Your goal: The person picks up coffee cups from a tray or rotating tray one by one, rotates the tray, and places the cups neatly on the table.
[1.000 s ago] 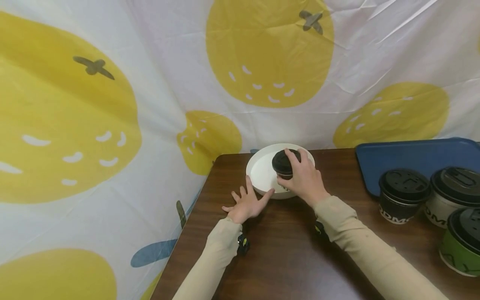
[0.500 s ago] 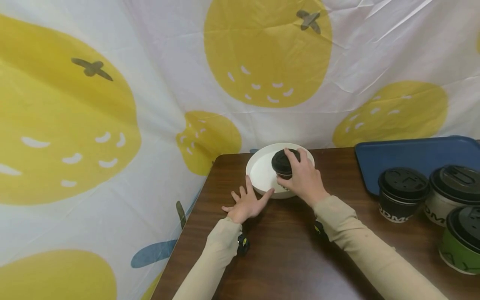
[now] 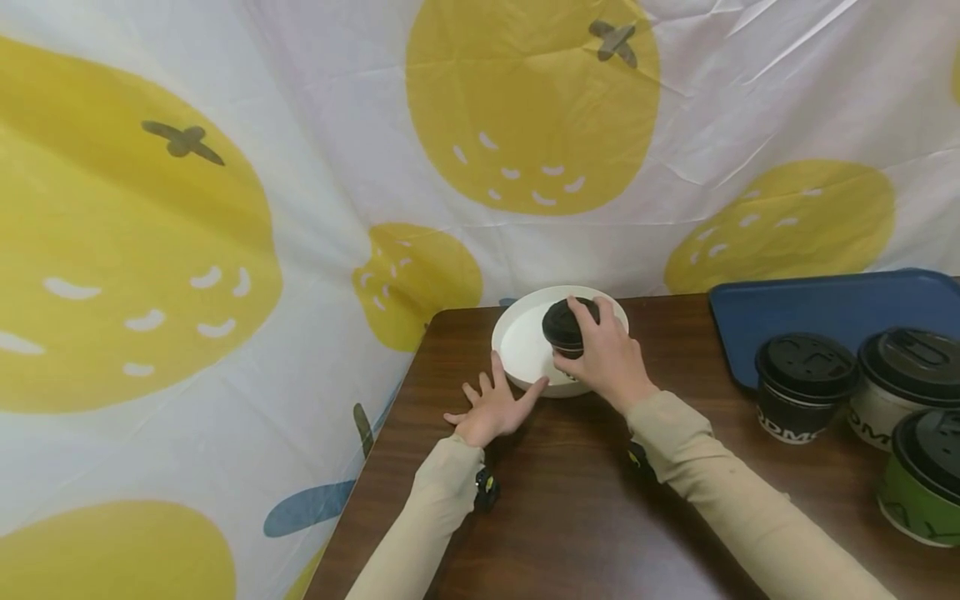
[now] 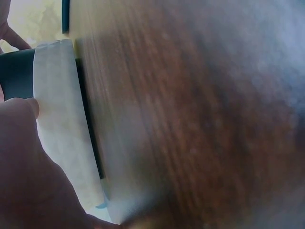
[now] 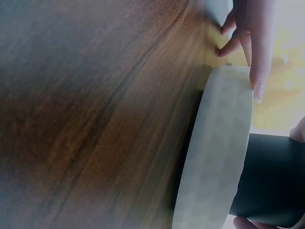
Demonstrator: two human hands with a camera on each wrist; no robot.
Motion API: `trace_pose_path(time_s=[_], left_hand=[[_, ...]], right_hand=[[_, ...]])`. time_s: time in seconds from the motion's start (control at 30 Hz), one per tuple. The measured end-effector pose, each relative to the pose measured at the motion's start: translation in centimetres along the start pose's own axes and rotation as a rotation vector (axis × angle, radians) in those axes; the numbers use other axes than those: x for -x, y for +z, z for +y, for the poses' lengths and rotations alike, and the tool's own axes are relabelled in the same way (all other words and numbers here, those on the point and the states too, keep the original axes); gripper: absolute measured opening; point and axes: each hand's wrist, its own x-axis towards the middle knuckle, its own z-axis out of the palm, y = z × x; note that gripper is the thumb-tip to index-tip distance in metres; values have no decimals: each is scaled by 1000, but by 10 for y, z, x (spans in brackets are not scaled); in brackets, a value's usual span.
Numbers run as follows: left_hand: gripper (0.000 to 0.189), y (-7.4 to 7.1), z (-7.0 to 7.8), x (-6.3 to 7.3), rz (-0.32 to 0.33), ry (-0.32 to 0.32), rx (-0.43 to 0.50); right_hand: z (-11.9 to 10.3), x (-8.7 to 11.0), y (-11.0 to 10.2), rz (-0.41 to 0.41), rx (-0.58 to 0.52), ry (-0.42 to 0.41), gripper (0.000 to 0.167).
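In the head view, a small black paper cup with a black lid (image 3: 561, 325) stands within a round white tray (image 3: 520, 340) at the table's far edge. My right hand (image 3: 609, 360) grips this cup, thumb on the near side and fingers over the lid. The left hand (image 3: 493, 410) has its fingers spread, with fingertips at the tray's near-left rim. Seen from the right wrist, the black cup (image 5: 270, 179) rises above the tray's side wall (image 5: 214, 148), and the left thumb (image 5: 259, 71) lies against the rim. The left wrist view shows that wall (image 4: 59, 105) beside the thumb.
To the right, a blue tray (image 3: 795, 304) lies at the back of the brown table (image 3: 570, 508). Before it stand a black lidded cup (image 3: 798, 400), a white one (image 3: 877, 408) and a green one (image 3: 918, 500). A fruit-patterned cloth (image 3: 322, 150) hangs behind and left.
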Motion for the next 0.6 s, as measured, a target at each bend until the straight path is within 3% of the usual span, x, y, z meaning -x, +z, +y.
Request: trace_pose_path(time_s=[0.6], left_hand=[[114, 1, -1, -3, -7, -11, -7]], right_hand=[[-1, 1, 0, 7, -3, -1, 83]])
